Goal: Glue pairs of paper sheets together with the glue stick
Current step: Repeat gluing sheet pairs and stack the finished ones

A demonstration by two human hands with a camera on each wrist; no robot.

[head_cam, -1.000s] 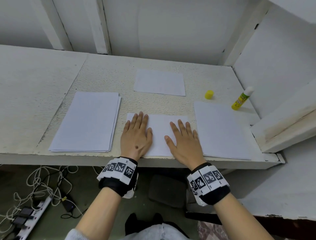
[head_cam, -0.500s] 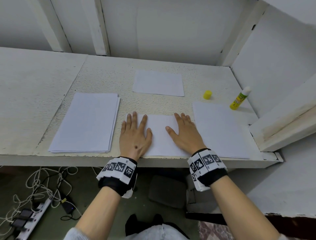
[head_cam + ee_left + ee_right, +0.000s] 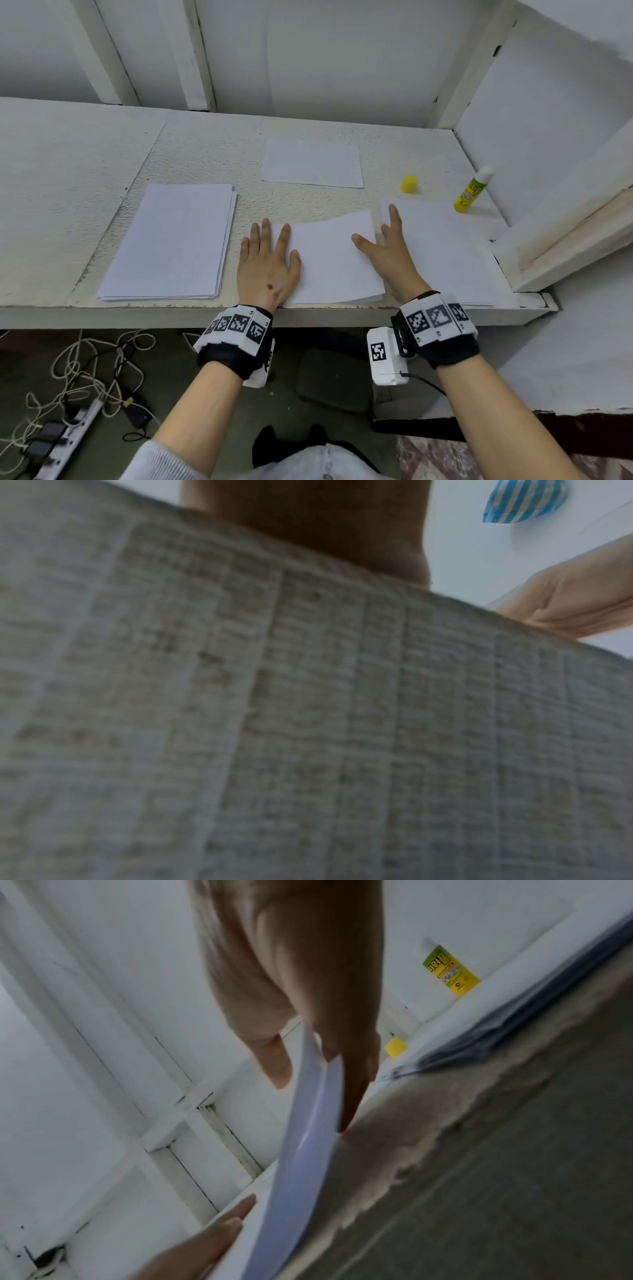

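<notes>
the head view shows the left hand [image 3: 269,265] flat, fingers straight, pressing the left edge of the middle sheet [image 3: 334,260] at the desk's [image 3: 102,164] near edge. only the right wrist view shows the right hand [image 3: 388,251] pinching that sheet's right edge – thumb [image 3: 274,1058] above, fingers [image 3: 352,1085] beneath, the edge lifted. the sheet's long axis runs left-right. the uncapped glue stick [image 3: 472,190] leans at far right, tip up and away, its cap [image 3: 409,183] beside it.
</notes>
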